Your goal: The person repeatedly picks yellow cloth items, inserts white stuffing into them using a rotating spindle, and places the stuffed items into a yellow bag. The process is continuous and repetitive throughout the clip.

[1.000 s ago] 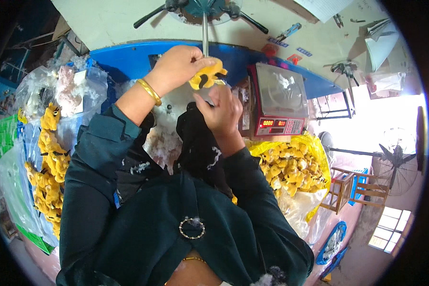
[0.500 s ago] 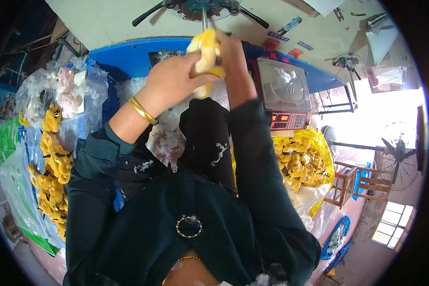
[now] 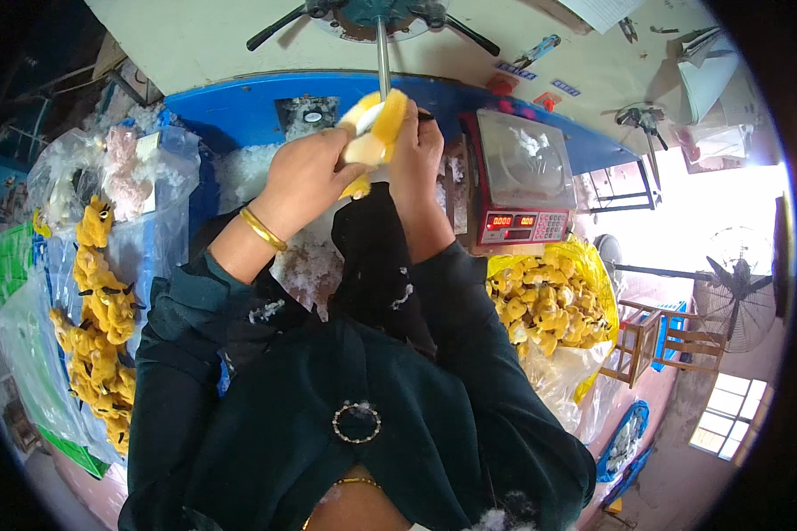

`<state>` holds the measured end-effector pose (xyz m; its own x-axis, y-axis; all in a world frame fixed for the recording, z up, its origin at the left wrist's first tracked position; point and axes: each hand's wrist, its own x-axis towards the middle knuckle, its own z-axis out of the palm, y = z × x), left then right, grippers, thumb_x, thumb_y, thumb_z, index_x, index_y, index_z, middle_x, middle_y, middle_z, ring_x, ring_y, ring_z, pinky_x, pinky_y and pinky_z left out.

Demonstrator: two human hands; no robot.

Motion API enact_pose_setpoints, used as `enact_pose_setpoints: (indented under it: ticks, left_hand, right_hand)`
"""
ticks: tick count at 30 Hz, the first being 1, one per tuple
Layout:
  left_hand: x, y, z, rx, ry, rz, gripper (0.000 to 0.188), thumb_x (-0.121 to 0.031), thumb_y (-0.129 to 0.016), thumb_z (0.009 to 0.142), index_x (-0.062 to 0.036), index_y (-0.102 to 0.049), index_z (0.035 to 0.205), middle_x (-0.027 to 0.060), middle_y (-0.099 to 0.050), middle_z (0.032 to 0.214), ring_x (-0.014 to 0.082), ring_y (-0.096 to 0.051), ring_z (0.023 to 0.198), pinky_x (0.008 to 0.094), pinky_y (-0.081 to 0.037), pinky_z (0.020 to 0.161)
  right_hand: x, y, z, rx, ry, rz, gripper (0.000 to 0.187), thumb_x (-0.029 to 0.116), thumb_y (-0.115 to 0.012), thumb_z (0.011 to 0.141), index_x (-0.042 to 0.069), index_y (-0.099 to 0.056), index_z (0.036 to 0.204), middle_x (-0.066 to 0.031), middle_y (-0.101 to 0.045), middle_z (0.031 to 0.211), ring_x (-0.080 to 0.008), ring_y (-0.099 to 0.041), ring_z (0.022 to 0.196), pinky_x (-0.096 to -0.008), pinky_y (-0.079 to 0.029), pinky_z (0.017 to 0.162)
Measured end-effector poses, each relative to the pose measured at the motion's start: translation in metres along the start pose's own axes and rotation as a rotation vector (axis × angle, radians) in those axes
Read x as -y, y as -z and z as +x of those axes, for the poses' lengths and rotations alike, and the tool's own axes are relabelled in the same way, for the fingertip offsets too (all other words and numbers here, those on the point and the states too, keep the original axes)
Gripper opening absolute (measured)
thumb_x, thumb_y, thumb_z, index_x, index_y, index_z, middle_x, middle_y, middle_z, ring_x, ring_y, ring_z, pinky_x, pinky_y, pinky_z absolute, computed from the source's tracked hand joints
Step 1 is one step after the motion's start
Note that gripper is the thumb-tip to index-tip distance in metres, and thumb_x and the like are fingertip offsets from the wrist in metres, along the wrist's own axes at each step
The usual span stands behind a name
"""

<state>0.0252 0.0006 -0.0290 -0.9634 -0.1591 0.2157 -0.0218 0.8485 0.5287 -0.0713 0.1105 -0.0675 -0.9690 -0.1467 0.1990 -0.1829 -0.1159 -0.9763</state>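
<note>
Both L hand (image 3: 305,173) & R hand (image 3: 415,161) grip the yellow plush toy (image 3: 388,119), R's lower than b4, so imo it's steadier, metal tube (image 3: 383,55) just past fingertips.

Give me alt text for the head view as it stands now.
A person's left hand and right hand hold a yellow plush piece at the end of a metal tube. A red scale and a yellow bag of similar pieces sit at right; more plush pieces lie at left.
</note>
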Motion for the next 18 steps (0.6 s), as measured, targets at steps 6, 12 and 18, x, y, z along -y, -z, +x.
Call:
enact_pose_setpoints:
  ticks: [6, 12, 18]
  left_hand:
    - [0.005, -0.003, -0.014, -0.024, -0.062, 0.036, 0.032, -0.025, -0.071, 0.075, -0.0050, -0.058, 0.098, 0.0137, -0.062, 0.074, 0.0334, -0.061, 0.070, 0.0413, -0.048, 0.060]
    - [-0.016, 0.007, -0.031, -0.348, -0.125, -0.159, 0.042, -0.033, -0.076, 0.072, -0.0052, -0.059, 0.099, 0.0093, -0.055, 0.070, 0.0284, -0.060, 0.067, 0.0364, -0.047, 0.061]
    - [-0.004, -0.001, 0.005, 0.277, 0.506, -1.074, 0.056, -0.053, -0.056, 0.089, 0.0027, -0.059, 0.092, 0.0088, -0.065, 0.075, 0.0116, -0.063, 0.060, 0.0215, -0.053, 0.052]
  right_hand:
    - [0.009, -0.001, -0.035, -0.013, 0.033, -0.028, 0.026, 0.023, -0.049, 0.098, -0.003, -0.053, 0.098, -0.0101, -0.060, 0.087, -0.0150, -0.059, 0.078, -0.0281, -0.046, 0.069]
    - [0.027, 0.020, -0.038, 0.171, -0.294, 0.312, 0.031, 0.019, -0.055, 0.092, -0.004, -0.051, 0.111, -0.0141, -0.062, 0.097, -0.0195, -0.064, 0.083, -0.0278, -0.052, 0.072]
    - [0.001, 0.008, 0.053, 0.415, -0.520, 0.376, 0.029, 0.022, -0.050, 0.094, -0.001, -0.057, 0.111, -0.0113, -0.065, 0.097, -0.0188, -0.066, 0.083, -0.0303, -0.055, 0.071]
